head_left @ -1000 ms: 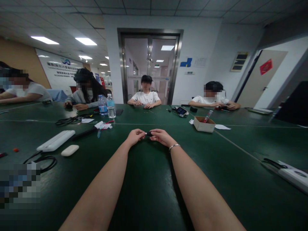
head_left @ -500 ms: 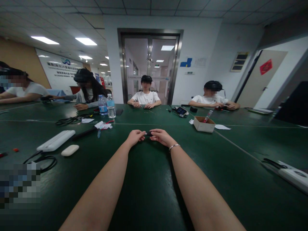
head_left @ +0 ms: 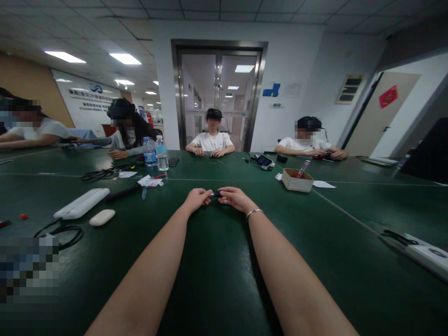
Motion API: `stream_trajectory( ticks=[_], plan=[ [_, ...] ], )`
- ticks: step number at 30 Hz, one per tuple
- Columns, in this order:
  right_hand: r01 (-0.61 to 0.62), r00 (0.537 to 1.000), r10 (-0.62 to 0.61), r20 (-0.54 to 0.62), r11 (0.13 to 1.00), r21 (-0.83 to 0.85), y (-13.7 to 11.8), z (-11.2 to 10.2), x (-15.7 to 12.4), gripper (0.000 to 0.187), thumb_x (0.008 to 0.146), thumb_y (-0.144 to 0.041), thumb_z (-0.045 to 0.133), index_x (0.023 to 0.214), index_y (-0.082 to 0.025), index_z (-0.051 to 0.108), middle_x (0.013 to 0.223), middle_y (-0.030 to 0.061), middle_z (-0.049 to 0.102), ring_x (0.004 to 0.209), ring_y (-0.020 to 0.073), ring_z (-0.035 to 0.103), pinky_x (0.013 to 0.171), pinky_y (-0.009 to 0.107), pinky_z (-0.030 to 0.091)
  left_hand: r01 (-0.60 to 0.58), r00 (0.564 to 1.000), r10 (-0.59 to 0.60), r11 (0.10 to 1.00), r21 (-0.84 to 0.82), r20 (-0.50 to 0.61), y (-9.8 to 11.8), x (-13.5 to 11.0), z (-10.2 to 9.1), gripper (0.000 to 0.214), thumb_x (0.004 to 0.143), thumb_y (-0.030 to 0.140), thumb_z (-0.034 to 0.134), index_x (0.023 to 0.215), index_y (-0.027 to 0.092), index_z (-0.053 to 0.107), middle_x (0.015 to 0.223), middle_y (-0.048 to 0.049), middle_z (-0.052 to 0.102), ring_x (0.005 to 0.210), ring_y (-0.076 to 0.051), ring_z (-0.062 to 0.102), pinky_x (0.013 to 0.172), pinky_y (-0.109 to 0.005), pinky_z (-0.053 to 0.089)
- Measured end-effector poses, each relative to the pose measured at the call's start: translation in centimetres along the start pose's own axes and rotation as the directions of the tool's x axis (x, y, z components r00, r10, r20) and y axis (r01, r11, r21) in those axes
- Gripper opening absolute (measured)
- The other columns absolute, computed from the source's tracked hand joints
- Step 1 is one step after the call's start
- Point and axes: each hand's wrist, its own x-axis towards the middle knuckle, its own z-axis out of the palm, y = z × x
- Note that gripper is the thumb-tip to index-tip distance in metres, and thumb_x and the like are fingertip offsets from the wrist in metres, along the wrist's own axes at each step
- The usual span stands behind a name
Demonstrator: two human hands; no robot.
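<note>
Both my arms stretch forward over a dark green table (head_left: 217, 280). My left hand (head_left: 197, 198) and my right hand (head_left: 234, 198) meet at the middle, fingers closed in a pinch. Between them they hold a small black object with a pale tip (head_left: 216, 193), just above the tabletop. It is too small to name. A thin bracelet (head_left: 253, 213) circles my right wrist.
A cardboard box (head_left: 297, 180) stands to the right, two water bottles (head_left: 157, 153) to the left. A white power strip (head_left: 81, 203), a white case (head_left: 101, 217) and black cables (head_left: 66, 232) lie at the left, another white strip (head_left: 425, 255) at the right. Several people sit around the table's far side.
My hands have stayed together on the small object. The view has shifted slightly. The person at the far left has stretched an arm out over the table.
</note>
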Motion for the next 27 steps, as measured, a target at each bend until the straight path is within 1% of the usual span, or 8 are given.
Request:
stream_trajectory(
  ticks=[5,12,24,27],
  plan=[
    [-0.007,1.000,0.006,0.015,1.000,0.013,-0.12,0.05,-0.14,0.022,0.080,0.001,0.058,0.101,-0.005,0.058,0.079,0.0115,0.065,0.064,0.0158,0.066,0.061,0.021,0.057,-0.016,1.000,0.016,0.999,0.051,0.011,-0.19,0.06,0.02,0.041,0.077,0.051,0.050,0.074,0.011,0.059,0.056,-0.0036,0.059,0.048,-0.011,0.053,0.047,-0.022,0.038],
    [-0.005,1.000,0.005,0.024,1.000,0.018,-0.03,-0.08,0.04,0.022,0.080,0.002,0.057,0.101,-0.004,0.057,0.081,0.0126,0.064,0.064,0.0165,0.066,0.061,0.022,0.057,-0.018,1.000,0.018,0.993,0.115,0.004,-0.26,-0.03,-0.05,0.046,0.078,0.055,0.046,0.072,0.011,0.060,0.055,-0.0038,0.059,0.046,-0.011,0.053,0.045,-0.022,0.038],
    [0.026,0.999,-0.027,0.047,1.000,0.006,-0.15,0.14,-0.28,0.024,0.076,0.005,0.058,0.097,-0.008,0.058,0.077,0.0077,0.064,0.065,0.0166,0.066,0.063,0.024,0.057,-0.020,0.999,0.028,0.978,0.207,-0.040,-0.06,-0.27,-0.05,0.049,0.079,0.056,0.041,0.063,0.014,0.059,0.050,-0.0020,0.058,0.043,-0.011,0.052,0.048,-0.024,0.039],
    [0.023,0.999,-0.023,0.035,1.000,0.003,-0.10,0.15,-0.24,0.024,0.075,0.004,0.059,0.096,-0.008,0.058,0.077,0.0077,0.064,0.065,0.0163,0.066,0.062,0.023,0.057,-0.015,0.999,0.025,0.980,0.197,-0.047,-0.20,-0.10,-0.01,0.048,0.078,0.056,0.042,0.063,0.014,0.059,0.049,-0.0013,0.057,0.043,-0.011,0.051,0.047,-0.023,0.038]
  ],
)
